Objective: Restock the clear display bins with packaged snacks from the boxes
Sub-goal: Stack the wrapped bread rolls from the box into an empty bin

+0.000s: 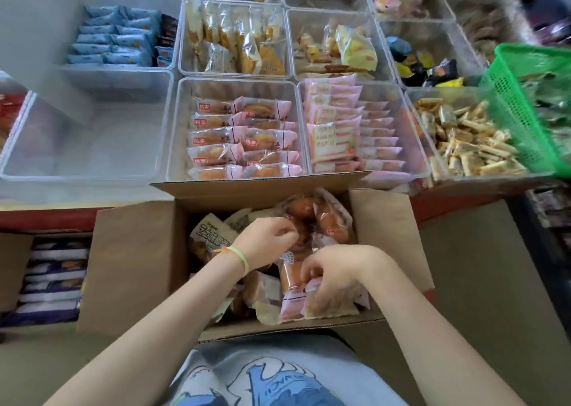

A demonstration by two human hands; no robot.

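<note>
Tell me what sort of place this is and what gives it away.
Probably a shop's snack counter. Rows of clear display bins hold individually wrapped cakes, a green shopping basket sits alongside, and an open cardboard box of restock packets stands below.

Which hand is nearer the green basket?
Right. The right hand is in the box, below and left of the green basket. The left hand is in the box too, farther left.

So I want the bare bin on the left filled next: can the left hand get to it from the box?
Probably yes. The left hand is in the open box, and the bare bin lies just beyond and to the left, open on top, with only the box flap between them.
</note>
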